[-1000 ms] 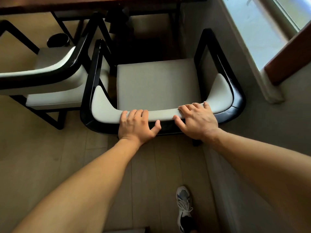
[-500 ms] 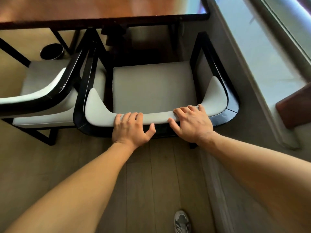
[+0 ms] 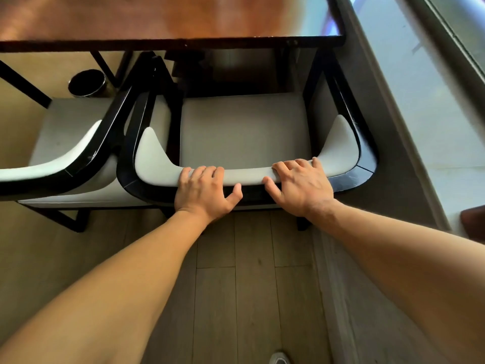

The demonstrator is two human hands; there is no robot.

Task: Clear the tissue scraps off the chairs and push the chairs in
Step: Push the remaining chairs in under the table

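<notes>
A black-framed chair with a pale grey seat stands in front of me, its front partly under the brown table. My left hand and my right hand both grip the top of its curved backrest, fingers over the cushion. A second chair of the same kind stands to the left, touching or nearly touching the first. No tissue scraps show on either seat.
A small black bin sits on the floor under the table at the left. A wall and window sill run close along the chair's right side. Wooden floor lies behind the chair, and my shoe shows at the bottom edge.
The chair has slid forward toward the table with both hands on its backrest. More of the tabletop is in view, and my shoe has dropped to the bottom edge.
</notes>
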